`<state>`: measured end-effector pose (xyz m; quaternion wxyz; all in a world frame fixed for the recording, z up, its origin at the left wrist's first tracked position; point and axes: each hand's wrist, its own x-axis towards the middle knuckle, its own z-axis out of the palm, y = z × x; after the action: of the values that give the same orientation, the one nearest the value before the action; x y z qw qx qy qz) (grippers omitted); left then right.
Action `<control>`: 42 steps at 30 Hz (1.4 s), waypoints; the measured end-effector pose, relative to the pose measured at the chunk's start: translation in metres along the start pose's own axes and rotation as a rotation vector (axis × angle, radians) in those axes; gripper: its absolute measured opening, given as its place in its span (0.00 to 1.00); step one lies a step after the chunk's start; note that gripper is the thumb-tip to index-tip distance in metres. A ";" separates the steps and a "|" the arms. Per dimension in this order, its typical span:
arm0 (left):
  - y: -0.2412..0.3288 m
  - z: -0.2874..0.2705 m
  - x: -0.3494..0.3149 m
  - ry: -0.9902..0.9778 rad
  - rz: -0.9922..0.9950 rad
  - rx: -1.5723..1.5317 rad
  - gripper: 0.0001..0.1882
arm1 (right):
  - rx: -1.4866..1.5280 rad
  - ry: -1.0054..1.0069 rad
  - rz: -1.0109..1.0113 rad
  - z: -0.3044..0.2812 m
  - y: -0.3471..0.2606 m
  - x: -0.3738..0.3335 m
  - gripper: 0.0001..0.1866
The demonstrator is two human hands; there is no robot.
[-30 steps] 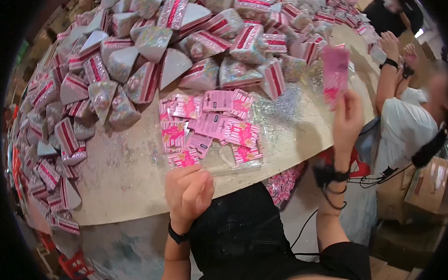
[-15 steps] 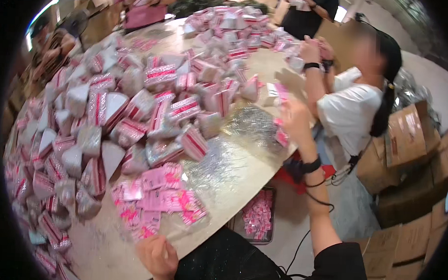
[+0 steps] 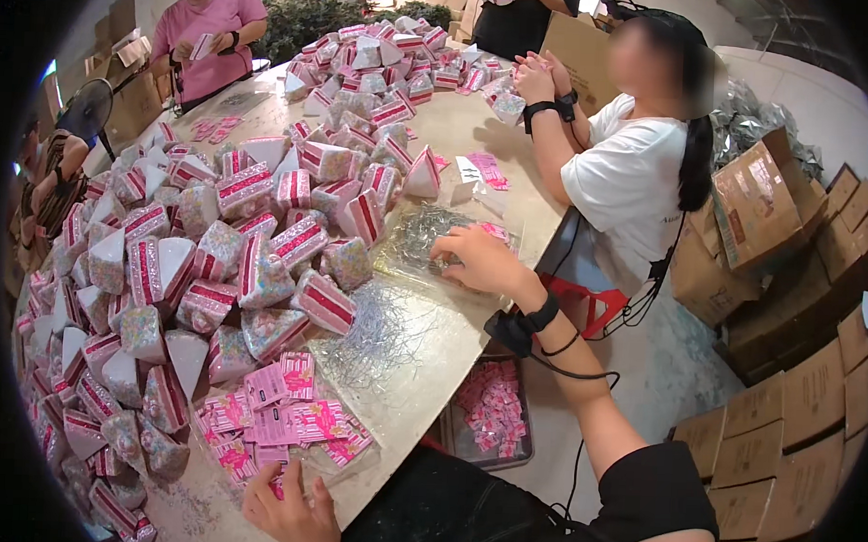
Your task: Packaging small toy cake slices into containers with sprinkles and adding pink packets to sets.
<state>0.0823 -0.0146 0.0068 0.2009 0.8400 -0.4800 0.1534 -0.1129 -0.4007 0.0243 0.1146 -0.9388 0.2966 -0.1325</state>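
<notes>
My left hand (image 3: pixel 294 517) reaches to the near edge of a spread of pink printed cards (image 3: pixel 286 414), its fingers apart and the tips at the cards. The cards lie in a clear, shallow tray or plastic sheet on the table. My right hand (image 3: pixel 485 261) is over a flat heap of thin silver pins or wire strips (image 3: pixel 421 234), fingers apart and tips lowered among them; no held thing shows. More silver strips (image 3: pixel 375 331) lie loose closer to me. A big pile of cake-slice-shaped pieces (image 3: pixel 245 193), pink, white and glittery, covers the left of the table.
A co-worker in a white shirt (image 3: pixel 629 173) works at the table's right side; a person in pink (image 3: pixel 218 34) stands at the far side. A bin of small pink packets (image 3: pixel 491 407) sits below the table edge. Cardboard boxes (image 3: pixel 792 417) are stacked at right.
The whole view has shifted. My right hand has come left, from near the table's right edge onto the silver strips. My left hand's fingers have spread out at the cards.
</notes>
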 end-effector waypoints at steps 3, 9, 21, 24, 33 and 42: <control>-0.002 0.000 -0.001 0.053 -0.004 -0.012 0.14 | 0.034 0.060 -0.006 0.006 0.001 -0.002 0.10; -0.007 0.003 -0.010 0.156 -0.038 -0.047 0.17 | 0.109 0.257 -0.084 -0.009 -0.009 -0.006 0.07; -0.003 0.018 -0.019 0.265 -0.256 -0.134 0.05 | 0.323 0.570 0.041 -0.012 -0.028 -0.011 0.09; -0.005 0.016 -0.014 0.293 -0.189 -0.087 0.05 | 0.373 0.664 0.057 -0.010 -0.035 -0.013 0.10; -0.006 0.014 -0.013 0.201 -0.250 -0.109 0.15 | 0.335 0.651 -0.015 -0.009 -0.041 -0.015 0.10; -0.004 0.017 -0.017 0.243 -0.276 -0.209 0.18 | 0.174 0.652 -0.104 -0.011 -0.057 -0.028 0.09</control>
<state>0.0787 -0.0086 -0.0160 0.3625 0.8476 -0.3461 0.1741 -0.1083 -0.3404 0.0460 0.0866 -0.8476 0.2567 -0.4562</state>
